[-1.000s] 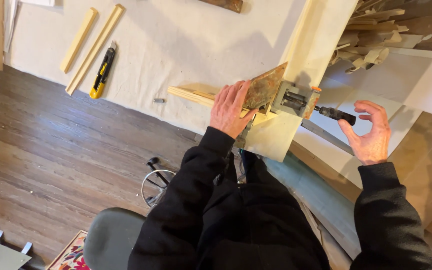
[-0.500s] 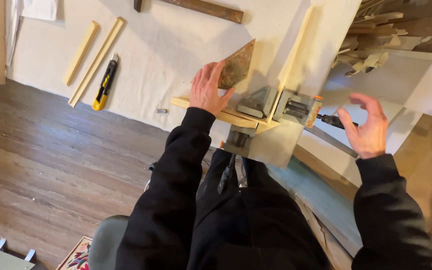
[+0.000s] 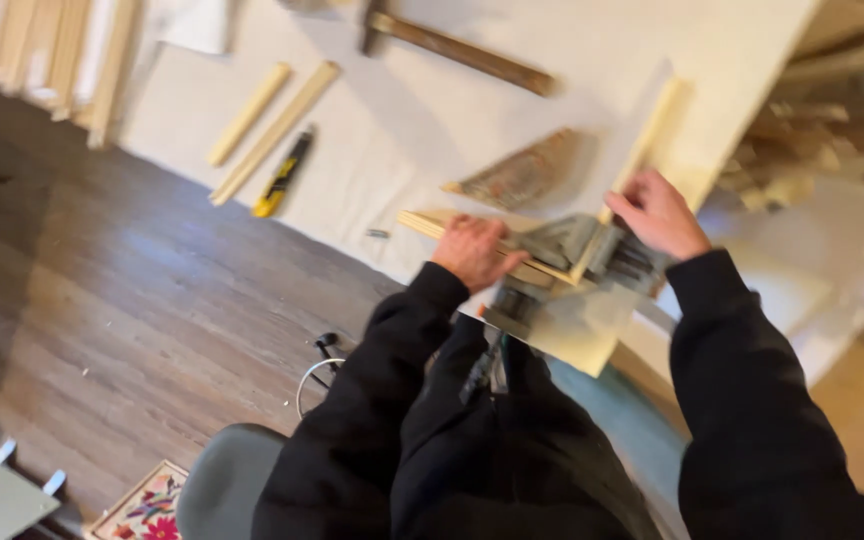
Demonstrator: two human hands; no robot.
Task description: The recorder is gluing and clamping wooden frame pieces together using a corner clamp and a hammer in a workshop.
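The view is motion-blurred. My left hand [image 3: 472, 250] lies curled over a pale wooden strip [image 3: 422, 222] where it enters a grey metal corner clamp [image 3: 577, 250]. My right hand [image 3: 657, 212] grips the clamp's far side, beside a second pale strip [image 3: 657, 120] that runs away from me. A worn triangular wooden piece [image 3: 522, 175] lies loose on the white cloth [image 3: 382, 130] just beyond the clamp, touched by neither hand. A pale board [image 3: 577, 340] sits under the clamp, near my body.
On the cloth lie two loose wooden strips [image 3: 277, 130], a yellow and black utility knife [image 3: 284, 172], a small screw [image 3: 379, 233] and a long brown tool handle [image 3: 462, 50]. Dark wood floor [image 3: 132, 320] lies left; a grey chair [image 3: 227, 490] is below; scrap wood [image 3: 802, 150] is piled right.
My left hand let go of the triangular piece, which now lies on the cloth, and came down onto the strip. My right hand moved left from the clamp's handle onto the clamp.
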